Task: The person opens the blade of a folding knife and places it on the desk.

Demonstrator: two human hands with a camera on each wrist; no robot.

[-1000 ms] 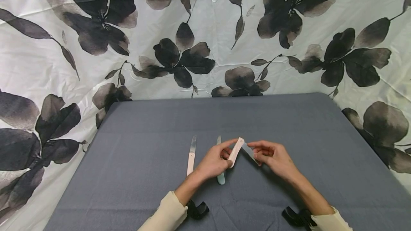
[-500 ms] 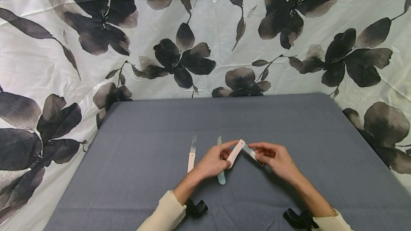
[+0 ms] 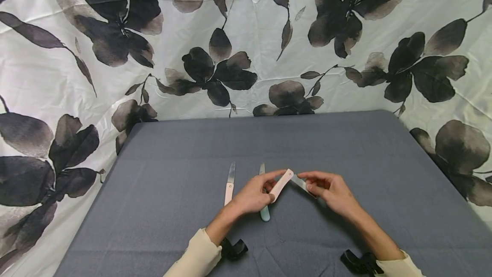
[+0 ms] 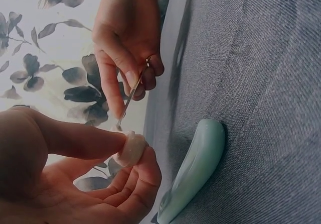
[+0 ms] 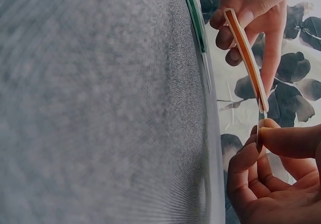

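In the head view, my left hand pinches the pink handle of a folding knife between thumb and fingers. The knife is partly unfolded, held above the table. My right hand pinches its metal blade with thumb and fingers. The right wrist view shows the handle edge-on, with an orange-looking slot, and the blade between my right thumb and finger. A mint-green folding knife lies partly behind my left hand. Left of it is another pink-handled knife, blade out, its lower end hidden by my left arm.
A grey cloth covers the table. Behind it hangs a white curtain with dark flowers. Black straps with mounts sit at both wrists. In the left wrist view, the mint handle lies close below my left hand.
The angle between handle and blade has widened slightly. The handle has tilted further to the left, and the blade end has shifted right with my right hand. Both knives on the table stay put.
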